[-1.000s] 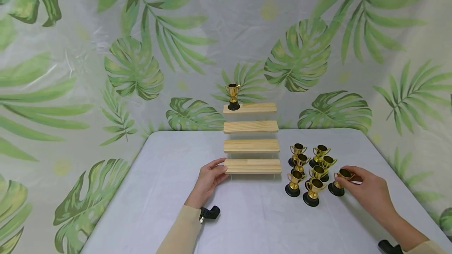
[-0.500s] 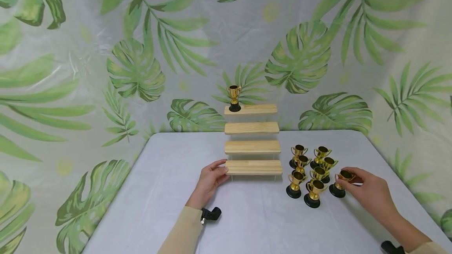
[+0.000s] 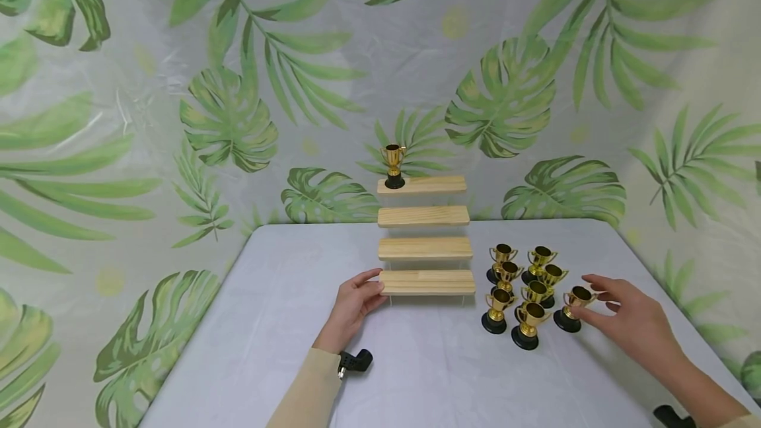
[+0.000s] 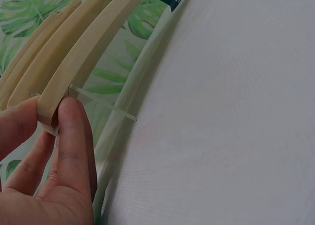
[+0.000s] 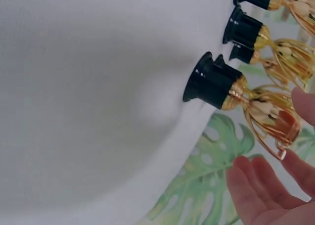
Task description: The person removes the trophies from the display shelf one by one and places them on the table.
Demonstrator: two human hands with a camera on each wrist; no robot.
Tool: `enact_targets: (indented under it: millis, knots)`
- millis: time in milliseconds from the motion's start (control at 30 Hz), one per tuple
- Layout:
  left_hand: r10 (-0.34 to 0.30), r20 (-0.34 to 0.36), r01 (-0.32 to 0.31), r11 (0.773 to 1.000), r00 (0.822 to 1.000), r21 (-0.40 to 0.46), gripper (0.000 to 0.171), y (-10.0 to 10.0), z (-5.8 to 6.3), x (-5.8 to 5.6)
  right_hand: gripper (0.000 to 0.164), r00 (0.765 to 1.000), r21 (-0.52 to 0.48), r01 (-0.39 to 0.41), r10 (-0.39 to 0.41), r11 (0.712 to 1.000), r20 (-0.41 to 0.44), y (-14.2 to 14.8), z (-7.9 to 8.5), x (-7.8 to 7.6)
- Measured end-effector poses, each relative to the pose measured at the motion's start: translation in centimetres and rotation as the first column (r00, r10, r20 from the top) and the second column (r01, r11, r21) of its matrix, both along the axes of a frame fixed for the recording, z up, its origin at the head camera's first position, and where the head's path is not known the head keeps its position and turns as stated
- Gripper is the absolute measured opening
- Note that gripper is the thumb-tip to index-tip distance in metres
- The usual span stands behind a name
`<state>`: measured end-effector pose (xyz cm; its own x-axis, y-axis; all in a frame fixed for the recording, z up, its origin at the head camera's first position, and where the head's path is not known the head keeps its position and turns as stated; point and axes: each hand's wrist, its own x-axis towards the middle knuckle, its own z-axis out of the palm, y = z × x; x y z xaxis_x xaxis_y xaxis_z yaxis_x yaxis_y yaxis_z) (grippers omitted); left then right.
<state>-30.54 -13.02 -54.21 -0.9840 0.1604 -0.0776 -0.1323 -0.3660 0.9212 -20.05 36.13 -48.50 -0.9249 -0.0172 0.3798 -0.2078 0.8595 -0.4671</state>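
Observation:
My left hand (image 3: 355, 302) pinches the left end of the lowest board of a four-tier wooden display stand (image 3: 427, 281); in the left wrist view its thumb and fingers (image 4: 74, 146) lie on either side of the board (image 4: 93, 43). One gold trophy cup (image 3: 394, 165) with a black base stands at the left of the top board. My right hand (image 3: 639, 322) is spread around the rightmost trophy cup (image 3: 569, 312), which stands upright on the table. In the right wrist view, the right hand's fingers (image 5: 251, 190) are apart beside the cup (image 5: 275, 119), near its handle.
Several more gold trophy cups (image 3: 529, 325) stand close together between the stand and my right hand. A white cloth (image 3: 416, 368) covers the table. Behind it hangs a leaf-patterned backdrop (image 3: 333, 71).
The right hand's fingers have spread away from the rightmost trophy cup, and the hand has shifted slightly to the right. The left hand keeps its hold on the lowest board.

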Motion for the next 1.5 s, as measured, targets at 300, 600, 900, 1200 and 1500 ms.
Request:
enact_targets:
  millis: [300, 600, 900, 1200, 1500]
  knots:
    - [0.006, 0.012, -0.006, 1.0, 1.0, -0.008, 0.049, 0.1, 0.0, 0.0, 0.071, 0.996, 0.041, -0.013, 0.017, 0.999, -0.083, 0.7, 1.2, 0.4]
    - [0.005, 0.003, -0.005, 1.0, 1.0, -0.014, 0.049, 0.1, 0.3, 0.2, 0.074, 0.998, 0.068, -0.029, 0.033, 0.997, -0.06, 1.2, 2.4, 0.8]
    - [0.006, 0.001, -0.006, 1.0, 1.0, -0.015, 0.05, 0.0, 0.2, 0.1, 0.072, 0.997, 0.074, -0.037, 0.041, 0.997, -0.061, 1.0, 3.6, 1.1]
    - [0.004, -0.004, -0.004, 1.0, 1.0, -0.022, 0.049, 0.0, 0.2, 0.2, 0.071, 0.998, 0.09, -0.02, 0.026, 0.996, -0.061, 0.6, 4.8, 1.2]
    - [0.008, -0.002, -0.008, 1.0, 1.0, -0.017, 0.049, 0.0, 0.1, 0.0, 0.07, 0.996, 0.073, -0.031, 0.037, 0.997, -0.076, 0.2, 5.9, 1.2]
